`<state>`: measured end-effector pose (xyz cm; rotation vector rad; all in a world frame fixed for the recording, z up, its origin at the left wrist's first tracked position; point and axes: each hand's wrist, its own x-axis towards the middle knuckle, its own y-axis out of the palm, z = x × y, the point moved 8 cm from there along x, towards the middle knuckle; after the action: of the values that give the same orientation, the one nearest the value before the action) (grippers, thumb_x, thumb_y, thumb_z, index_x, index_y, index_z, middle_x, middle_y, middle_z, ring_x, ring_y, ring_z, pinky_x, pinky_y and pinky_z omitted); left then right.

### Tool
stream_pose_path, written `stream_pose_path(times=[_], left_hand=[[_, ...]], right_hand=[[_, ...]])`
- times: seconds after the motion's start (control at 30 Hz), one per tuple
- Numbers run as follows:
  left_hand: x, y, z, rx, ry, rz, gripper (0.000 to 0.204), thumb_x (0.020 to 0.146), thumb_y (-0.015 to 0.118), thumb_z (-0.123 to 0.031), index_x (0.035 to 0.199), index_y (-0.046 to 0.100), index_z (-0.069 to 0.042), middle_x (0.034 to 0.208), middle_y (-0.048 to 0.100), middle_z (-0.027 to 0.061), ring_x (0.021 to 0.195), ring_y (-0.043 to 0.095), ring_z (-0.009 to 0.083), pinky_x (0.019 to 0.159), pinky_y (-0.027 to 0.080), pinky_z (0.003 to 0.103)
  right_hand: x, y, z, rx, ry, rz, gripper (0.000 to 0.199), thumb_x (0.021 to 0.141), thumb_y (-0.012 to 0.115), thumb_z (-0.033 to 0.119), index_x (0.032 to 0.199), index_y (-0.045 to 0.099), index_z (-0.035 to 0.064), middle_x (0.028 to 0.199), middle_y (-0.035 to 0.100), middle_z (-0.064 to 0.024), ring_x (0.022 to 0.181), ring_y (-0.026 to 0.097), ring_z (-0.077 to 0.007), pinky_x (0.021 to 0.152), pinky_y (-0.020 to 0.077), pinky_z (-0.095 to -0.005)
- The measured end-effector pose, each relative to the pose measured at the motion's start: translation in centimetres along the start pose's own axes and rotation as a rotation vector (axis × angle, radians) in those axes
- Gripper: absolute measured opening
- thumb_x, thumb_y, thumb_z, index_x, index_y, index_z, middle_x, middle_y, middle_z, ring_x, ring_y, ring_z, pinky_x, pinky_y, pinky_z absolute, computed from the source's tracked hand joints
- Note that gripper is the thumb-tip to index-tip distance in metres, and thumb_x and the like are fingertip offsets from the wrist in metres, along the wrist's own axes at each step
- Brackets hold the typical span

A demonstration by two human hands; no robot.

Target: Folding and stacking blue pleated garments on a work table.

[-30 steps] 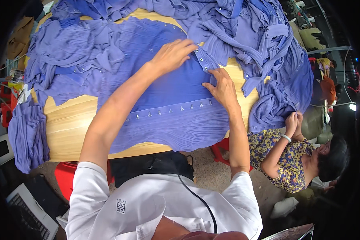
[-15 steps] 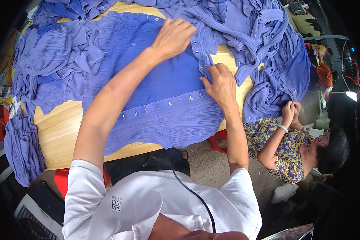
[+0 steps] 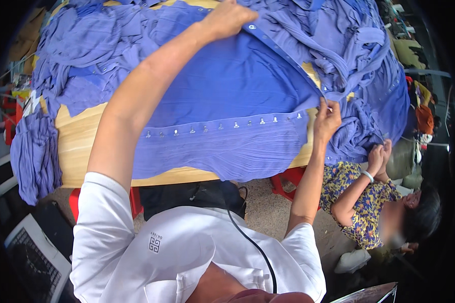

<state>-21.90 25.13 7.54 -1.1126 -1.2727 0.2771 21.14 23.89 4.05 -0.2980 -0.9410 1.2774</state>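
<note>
A purple-blue pleated shirt-like garment [image 3: 212, 86] is spread over the table before me, its smoother, darker inner side facing up. My left hand [image 3: 230, 19], at the far side, is closed on one end of the garment's edge strip [image 3: 284, 55], which carries round metal fasteners. With fingers pinched, my right hand [image 3: 328, 118] grips the same strip at its right end. Between my hands the strip runs taut on a slant. A second strip [image 3: 207, 127], with a row of small metal fasteners, lies across the nearer part; the ribbed cloth below it hangs over the table's front edge.
Heaps of similar purple garments [image 3: 86, 55] cover the left and far right of the wooden table [image 3: 81, 141]. One bundle [image 3: 35, 154] hangs off the left edge. At right, a co-worker's hands [image 3: 380, 155] handle purple cloth. Red stools [image 3: 285, 184] stand below the table.
My right hand has moved right and a little nearer, drawing the edge strip out straight. My left hand has gone farther away. The garment's right side is stretched out more.
</note>
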Motion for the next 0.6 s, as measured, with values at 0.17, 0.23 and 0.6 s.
stream_pose_path(times=[0.17, 0.23, 0.6], left_hand=[[-2.6, -9.7, 4.1, 0.144, 0.090, -0.204, 0.025, 0.088, 0.065, -0.006, 0.113, 0.066, -0.009, 0.094, 0.070, 0.0099, 0.090, 0.069, 0.0371, 0.084, 0.045, 0.051], [-2.1, -13.2, 0.7, 0.237, 0.146, -0.031, 0.024, 0.087, 0.067, -0.007, 0.111, 0.065, -0.009, 0.093, 0.067, 0.0077, 0.089, 0.067, 0.0329, 0.083, 0.045, 0.048], [-26.6, -17.4, -11.5, 0.114, -0.328, 0.394, 0.020, 0.088, 0.071, -0.001, 0.103, 0.061, -0.007, 0.106, 0.062, 0.0094, 0.100, 0.063, 0.0319, 0.097, 0.048, 0.043]], right_hand=[[0.0, 1.8, -4.0, 0.428, 0.230, 0.112, 0.021, 0.106, 0.079, 0.018, 0.098, 0.066, 0.0028, 0.071, 0.067, -0.0034, 0.055, 0.068, -0.0113, 0.047, 0.0489, -0.0251], [0.2, 0.1, -4.8, 0.550, 0.299, 0.071, 0.019, 0.106, 0.077, 0.016, 0.101, 0.064, 0.0031, 0.078, 0.072, -0.0074, 0.062, 0.076, -0.0184, 0.051, 0.0560, -0.0263], [-4.7, 1.6, 2.2, 0.058, -0.126, 0.248, 0.023, 0.109, 0.068, 0.011, 0.127, 0.067, -0.0044, 0.128, 0.077, -0.0250, 0.108, 0.077, -0.0324, 0.096, 0.0578, -0.0412]])
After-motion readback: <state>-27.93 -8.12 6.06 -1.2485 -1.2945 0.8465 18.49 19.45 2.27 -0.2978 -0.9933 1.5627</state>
